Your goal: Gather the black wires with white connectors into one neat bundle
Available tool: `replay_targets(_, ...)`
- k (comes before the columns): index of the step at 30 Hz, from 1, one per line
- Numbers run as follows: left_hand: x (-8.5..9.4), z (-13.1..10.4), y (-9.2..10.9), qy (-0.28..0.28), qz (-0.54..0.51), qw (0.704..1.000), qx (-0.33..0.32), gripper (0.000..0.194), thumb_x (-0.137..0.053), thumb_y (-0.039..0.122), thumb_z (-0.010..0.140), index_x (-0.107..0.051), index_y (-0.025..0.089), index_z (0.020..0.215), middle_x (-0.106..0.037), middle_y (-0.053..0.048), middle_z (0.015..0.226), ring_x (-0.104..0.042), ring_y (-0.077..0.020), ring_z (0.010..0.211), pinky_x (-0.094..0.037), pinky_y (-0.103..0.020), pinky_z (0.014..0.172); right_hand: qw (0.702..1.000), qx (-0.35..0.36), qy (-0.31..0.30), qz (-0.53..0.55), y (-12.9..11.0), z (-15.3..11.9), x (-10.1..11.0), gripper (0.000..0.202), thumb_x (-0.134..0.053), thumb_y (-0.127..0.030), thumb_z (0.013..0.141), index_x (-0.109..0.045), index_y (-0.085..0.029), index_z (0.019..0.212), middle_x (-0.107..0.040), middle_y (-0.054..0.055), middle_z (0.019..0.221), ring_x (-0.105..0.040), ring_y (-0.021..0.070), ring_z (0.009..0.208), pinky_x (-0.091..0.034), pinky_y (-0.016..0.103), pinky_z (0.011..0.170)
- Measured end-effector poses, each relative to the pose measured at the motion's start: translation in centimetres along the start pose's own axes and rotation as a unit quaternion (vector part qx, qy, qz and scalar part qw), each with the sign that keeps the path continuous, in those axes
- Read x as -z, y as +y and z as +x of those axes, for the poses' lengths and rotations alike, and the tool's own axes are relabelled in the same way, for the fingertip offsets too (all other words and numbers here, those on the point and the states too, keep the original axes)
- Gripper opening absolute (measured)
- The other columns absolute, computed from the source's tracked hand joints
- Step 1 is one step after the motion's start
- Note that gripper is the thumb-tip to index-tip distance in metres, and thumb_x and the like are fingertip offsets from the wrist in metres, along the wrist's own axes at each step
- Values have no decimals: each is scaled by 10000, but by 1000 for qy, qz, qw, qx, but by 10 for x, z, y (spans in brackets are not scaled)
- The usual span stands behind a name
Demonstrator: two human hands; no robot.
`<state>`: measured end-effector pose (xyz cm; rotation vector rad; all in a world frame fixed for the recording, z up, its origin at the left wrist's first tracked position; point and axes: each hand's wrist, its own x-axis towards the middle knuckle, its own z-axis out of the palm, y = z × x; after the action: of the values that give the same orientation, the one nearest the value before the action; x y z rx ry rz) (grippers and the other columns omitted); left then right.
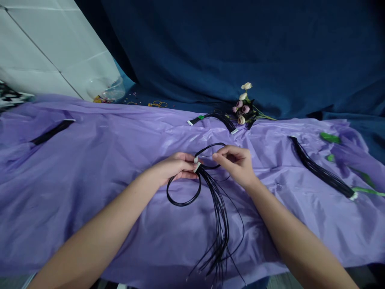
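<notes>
Near the middle of the purple cloth, my left hand (179, 166) is closed on a white connector (197, 167) of a black wire harness (219, 212). A second small white connector (195, 159) sits just above it, beside the fingertips. Many thin black wires fan down from the held connector, their loose ends toward the front edge. Black wire loops (184, 205) hang below the left fingers and also curve up between the hands. My right hand (236, 162) pinches a single thin black wire to the right of the connectors.
Purple cloth (120, 220) covers the table. Bundled black cables lie at the left (52, 131), back middle (221, 117) and right (320, 166). Artificial flowers (245, 104) and yellow rubber bands (158, 104) lie at the back. A clear plastic container (112, 90) stands back left.
</notes>
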<state>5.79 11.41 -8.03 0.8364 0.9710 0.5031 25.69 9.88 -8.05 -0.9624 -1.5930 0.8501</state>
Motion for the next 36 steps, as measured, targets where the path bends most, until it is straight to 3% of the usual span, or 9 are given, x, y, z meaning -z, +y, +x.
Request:
replay_targets(4,2,-2,2,-26,-5,1000,5,195,-649,90,715,-693,122,903,-640,-42,801,-620,-110,711,-532,-252,719,990,8,80,114,-9,0,8,205,-707,-297,752,-609,-178,618,-452,-60,440,-386,57,388,-290,200,388)
replay_targets(7,1,-4,4,-47,-15,999,4,178,-668,92,705,-692,118,879,-657,-49,804,-637,-118,702,-532,-246,700,960,1,125,251,-18,3,16,252,-714,-308,732,-536,-196,594,-305,-103,406,-235,36,333,-226,177,339)
replay_targets(10,0,-6,5,-63,-18,998,2,196,-689,102,691,-691,110,887,-662,-51,788,-642,-122,679,-535,-250,685,937,-20,159,310,-27,5,28,317,-726,-326,706,-456,-206,591,-196,-116,431,-144,32,342,-193,170,333)
replay_targets(16,-3,-8,6,-61,-25,998,11,189,-679,103,693,-700,116,880,-667,-46,781,-638,-118,678,-539,-278,756,957,-15,167,239,-34,6,46,358,-635,-450,781,-381,-234,652,-128,-99,491,-113,50,364,-202,193,351)
replay_targets(20,-2,-6,5,-33,-39,999,6,174,-670,100,701,-701,129,869,-659,-39,760,-634,-122,684,-536,-292,801,972,41,155,171,-32,2,43,257,-631,-413,803,-485,-244,677,-151,-102,458,-144,45,341,-196,205,353)
replay_targets(24,-1,-1,3,20,-53,998,0,163,-661,73,686,-691,130,835,-657,-37,793,-633,-124,724,-537,-296,807,981,92,135,101,-36,-9,38,154,-666,-355,793,-617,-230,718,-376,-62,444,-298,61,355,-246,227,358)
replay_targets(27,-2,1,1,33,-36,999,-3,133,-681,95,670,-681,132,797,-658,-33,826,-633,-128,783,-522,-289,833,994,96,46,-4,-41,-15,32,102,-665,-269,798,-640,-210,719,-537,-16,542,-420,80,433,-305,237,398)
replay_targets(32,-8,2,-4,62,7,998,-18,157,-708,130,642,-668,140,793,-646,-17,823,-615,-122,816,-508,-288,854,974,115,-118,-154,-26,-9,10,120,-593,-221,838,-655,-174,747,-515,-24,561,-429,70,495,-358,219,493)
replay_targets(36,-15,0,-5,104,21,994,-18,146,-678,112,649,-655,132,791,-626,-9,794,-607,-121,803,-525,-308,839,969,95,-132,-187,3,0,-2,156,-575,-275,852,-672,-180,774,-545,-16,581,-433,78,502,-361,224,521)
